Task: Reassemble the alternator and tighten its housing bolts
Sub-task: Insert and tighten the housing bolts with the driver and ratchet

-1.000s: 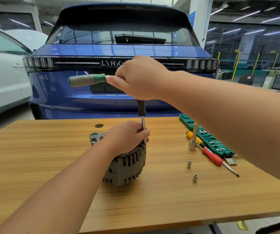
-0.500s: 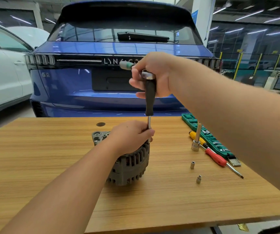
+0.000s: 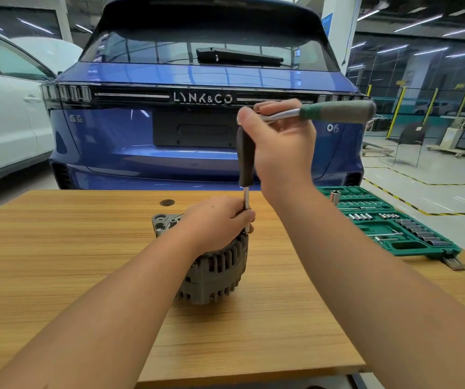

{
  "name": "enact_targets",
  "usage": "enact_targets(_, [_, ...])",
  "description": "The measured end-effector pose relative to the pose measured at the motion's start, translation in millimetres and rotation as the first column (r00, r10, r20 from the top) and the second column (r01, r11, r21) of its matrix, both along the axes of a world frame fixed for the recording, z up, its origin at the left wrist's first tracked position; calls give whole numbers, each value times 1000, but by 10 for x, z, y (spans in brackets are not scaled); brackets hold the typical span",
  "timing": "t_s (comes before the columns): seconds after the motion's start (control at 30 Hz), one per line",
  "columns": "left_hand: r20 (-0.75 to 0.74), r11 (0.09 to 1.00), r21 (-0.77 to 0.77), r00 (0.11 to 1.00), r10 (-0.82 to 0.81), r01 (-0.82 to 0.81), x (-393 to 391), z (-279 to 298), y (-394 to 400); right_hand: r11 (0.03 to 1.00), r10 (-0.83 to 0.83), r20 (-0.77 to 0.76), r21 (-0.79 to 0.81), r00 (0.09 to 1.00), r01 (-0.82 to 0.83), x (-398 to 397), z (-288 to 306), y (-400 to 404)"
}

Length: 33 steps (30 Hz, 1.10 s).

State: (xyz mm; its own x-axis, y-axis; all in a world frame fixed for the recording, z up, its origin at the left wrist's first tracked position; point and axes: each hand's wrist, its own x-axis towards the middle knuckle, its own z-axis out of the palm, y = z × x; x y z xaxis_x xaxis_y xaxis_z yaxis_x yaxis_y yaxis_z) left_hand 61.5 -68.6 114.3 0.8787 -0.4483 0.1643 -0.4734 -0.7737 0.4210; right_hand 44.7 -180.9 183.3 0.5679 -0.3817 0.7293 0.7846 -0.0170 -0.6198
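Observation:
A grey alternator [image 3: 214, 273] stands on the wooden table [image 3: 57, 262]. My left hand [image 3: 217, 224] lies on top of it, fingers curled round the thin steel shaft of a black-handled driver [image 3: 246, 155] that stands upright on the housing's right edge. My right hand [image 3: 279, 144] grips the top of that driver together with the head of a ratchet wrench [image 3: 335, 110], whose green and grey handle points right. The bolt under the shaft is hidden by my left hand.
An open green socket set case [image 3: 388, 223] lies at the table's right side, with a socket standing at its far left corner. A blue car [image 3: 203, 122] is parked just behind the table, a white car [image 3: 4, 119] to the left. My right forearm hides the table's right part.
The ratchet handle has swung round from pointing left, past the far side, to pointing right. My left hand stays on the alternator and shaft. The view has shifted a little leftward.

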Motion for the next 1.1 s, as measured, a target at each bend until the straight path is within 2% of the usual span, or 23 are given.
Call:
enact_targets(0.03, [18, 1000, 8, 1000, -6, 6, -2, 1, 2, 947, -213, 220, -195, 952, 256, 25, -36, -13])
enact_targets(0.07, [39, 1000, 14, 999, -14, 13, -4, 1, 10, 814, -314, 434, -335, 845, 474, 59, -57, -23])
enact_targets(0.1, [51, 1000, 15, 999, -17, 16, -7, 0, 18, 675, -327, 576, -412, 749, 611, 93, -59, -28])
enact_targets(0.13, [49, 1000, 9, 999, -14, 13, -8, -1, 23, 572, -307, 629, -478, 714, 667, 108, -34, -20])
enact_targets(0.2, [28, 1000, -11, 1000, -2, 2, -1, -15, 22, 457, -273, 590, -616, 760, 642, 92, 23, 3])
enact_targets(0.33, [43, 1000, -7, 999, 3, -3, 18, -30, 8, 391, -182, 382, -817, 906, 423, 47, 91, -108])
enact_targets(0.43, [37, 1000, -10, 999, 6, -6, 37, -38, -1, 328, -128, 282, -893, 951, 309, -9, 176, -213])
enact_targets(0.5, [31, 1000, -15, 999, 10, -10, 55, -45, -7, 272, -130, 283, -912, 950, 309, -32, 259, -221])
enact_targets(0.57, [29, 1000, -20, 1000, 9, -9, 68, -56, -8, 163, -154, 301, -932, 941, 324, -43, 372, -177])
enact_targets(0.67, [38, 1000, -28, 999, 8, -7, 75, -73, 0, -43, -361, 259, -964, 896, 261, 0, 574, -72])
enact_targets(0.73, [43, 999, -31, 999, 8, -6, 69, -80, 5, -84, -504, 195, -981, 841, 177, 44, 696, -2])
enact_targets(0.8, [49, 1000, -29, 999, 2, 0, 65, -79, 6, -52, -584, 89, -996, 807, 72, 87, 805, 45])
enact_targets(0.83, [47, 1000, -31, 999, -3, 5, 62, -77, 7, 18, -597, -20, -1000, 802, -12, 106, 850, 61])
enact_targets(0.9, [43, 999, -38, 999, -12, 14, 59, -74, 13, 272, -558, -332, -939, 761, -210, 142, 903, 80])
enact_targets(0.97, [43, 999, -34, 999, -18, 19, 58, -69, 17, 544, -439, -588, -776, 679, -320, 148, 883, 56])
enact_targets(1.03, [50, 1000, -19, 999, -19, 20, 60, -64, 15, 762, -249, -750, -542, 613, -354, 122, 835, 16])
enact_targets(1.1, [57, 1000, -11, 998, -15, 16, 64, -60, 10, 894, 55, -848, -193, 527, -404, 86, 781, -8])
